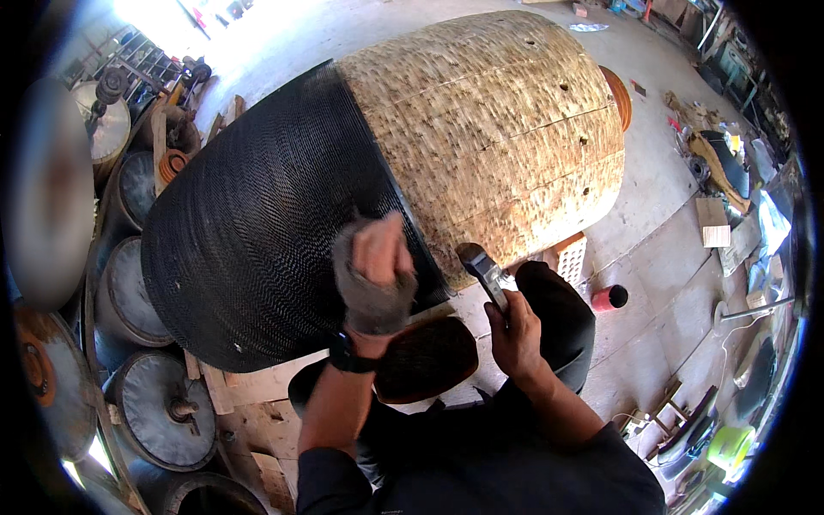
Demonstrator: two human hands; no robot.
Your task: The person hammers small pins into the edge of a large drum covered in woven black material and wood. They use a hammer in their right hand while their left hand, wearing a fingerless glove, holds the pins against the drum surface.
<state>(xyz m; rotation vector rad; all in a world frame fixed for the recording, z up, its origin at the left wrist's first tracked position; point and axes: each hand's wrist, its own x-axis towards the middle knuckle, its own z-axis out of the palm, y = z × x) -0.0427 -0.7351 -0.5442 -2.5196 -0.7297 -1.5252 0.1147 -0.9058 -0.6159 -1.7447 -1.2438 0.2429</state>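
A large drum [489, 129] lies on its side before me, its right part wrapped in a rough, pale tan surface with seams and a few dark holes. Black ribbed sheeting [249, 206] covers its left part and ends in a straight edge. Over the sheeting near that edge is my left hand [378, 266], in a grey fingerless glove; its fingers look curled, but blur hides what they hold, if anything. My right hand [517, 335] is closed around the handle of a hammer-like tool [485, 270], whose dark head is beside the drum's lower edge.
Several metal-ended rollers [163, 408] stand along the left, with wood pieces [275, 481] near them. A red-and-black can [609, 298] and a perforated brick [570, 257] are on the tiled floor at right. Assorted clutter, including a lime-green container [730, 448], lines the right side.
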